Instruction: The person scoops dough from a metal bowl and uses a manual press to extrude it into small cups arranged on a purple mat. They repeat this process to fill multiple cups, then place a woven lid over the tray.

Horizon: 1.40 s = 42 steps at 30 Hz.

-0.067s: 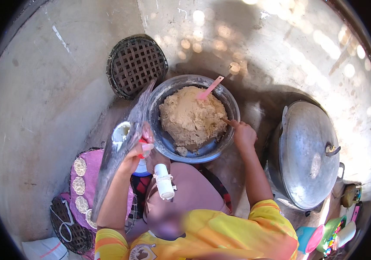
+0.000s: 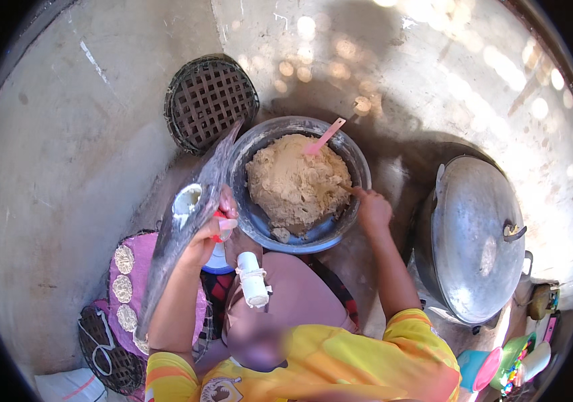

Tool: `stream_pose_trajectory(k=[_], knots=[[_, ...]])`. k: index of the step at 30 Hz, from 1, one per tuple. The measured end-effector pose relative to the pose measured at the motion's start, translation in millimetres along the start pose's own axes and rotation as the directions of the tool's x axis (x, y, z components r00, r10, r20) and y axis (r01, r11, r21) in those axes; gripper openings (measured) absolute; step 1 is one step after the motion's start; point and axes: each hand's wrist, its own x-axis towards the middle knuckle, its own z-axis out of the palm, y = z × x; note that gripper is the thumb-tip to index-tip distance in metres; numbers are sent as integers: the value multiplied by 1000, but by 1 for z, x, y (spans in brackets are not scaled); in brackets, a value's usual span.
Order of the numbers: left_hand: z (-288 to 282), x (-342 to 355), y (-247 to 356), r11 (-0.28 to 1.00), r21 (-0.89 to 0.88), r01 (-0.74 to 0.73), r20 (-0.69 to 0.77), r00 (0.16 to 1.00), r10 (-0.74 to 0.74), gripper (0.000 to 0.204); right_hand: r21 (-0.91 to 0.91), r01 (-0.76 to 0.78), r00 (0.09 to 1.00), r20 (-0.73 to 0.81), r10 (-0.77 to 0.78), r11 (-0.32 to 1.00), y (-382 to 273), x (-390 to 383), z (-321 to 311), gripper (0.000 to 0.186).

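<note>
A blue-grey basin holds a large mound of pale tan dough. My right hand is closed at the basin's right rim, around a thin brown stick-like handle whose far end is in the dough. A pink flat-handled tool stands tilted in the top of the mound. Left of the basin, my left hand is closed around a small red thing I cannot make out fully. It is beside a long grey wooden board with a round, white-edged hole. A white cylinder is just below the basin.
A dark woven basket stands behind the basin at left. Flat noodle-like rounds lie on a pink cloth at lower left, near another dark basket. A large lidded metal pot stands right, with colourful containers below it.
My right hand has shifted slightly left with the handle. My left hand and the wooden board have moved a little. The basin and dough stay in place.
</note>
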Motion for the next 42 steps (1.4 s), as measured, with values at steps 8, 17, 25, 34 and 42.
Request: stream_pose_trajectory(k=[8,17,25,34,42], knots=[[0,28,43,973,231,10,-16,1000,-6,30,31,162,981,101,-164,986,-48,16,62,35],[5,69,71,791,611,-33,-94,989,114,37,150,173,938,278,-210,973,-55,9,33,33],[-33,109,51,-87,983,-161,173,973,149,36,753,-275,885,441,-149,598,-12,21,-40,27],[-27,125,11,-28,984,-177,178,984,25,27,425,447,873,-400,-280,787,-38,45,-118,19],[-34,138,-29,-135,977,-166,160,986,-51,18,-80,619,621,-559,-550,781,-89,37,-113,16]])
